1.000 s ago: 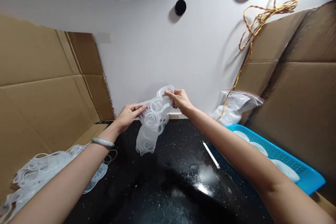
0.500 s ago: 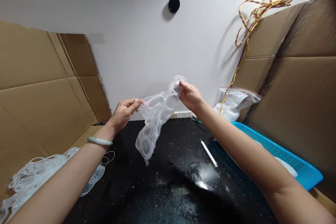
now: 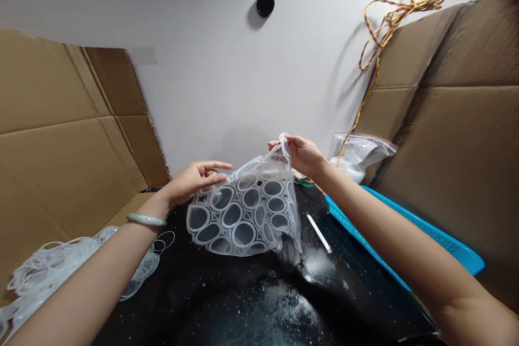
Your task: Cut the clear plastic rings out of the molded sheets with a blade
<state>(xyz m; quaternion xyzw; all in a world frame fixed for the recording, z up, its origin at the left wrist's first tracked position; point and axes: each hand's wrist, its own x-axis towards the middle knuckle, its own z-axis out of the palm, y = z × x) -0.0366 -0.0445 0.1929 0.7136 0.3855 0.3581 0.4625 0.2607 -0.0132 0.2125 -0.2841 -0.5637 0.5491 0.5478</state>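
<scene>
Ring sheet now unfurled, left hand fingers pinching its left edge, right hand fingers pinching top corner

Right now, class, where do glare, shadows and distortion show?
Head view: glare whitens the speckled black tabletop. Head view: the round black wall knob and twisted yellow cord cast soft shadows to their left. Head view: wide-angle stretch swells the bare forearms toward the bottom corners.

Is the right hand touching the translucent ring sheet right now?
Touching. The head view shows the right hand pinching the top corner of the ring sheet, and the sheet hangs from that grip.
</scene>
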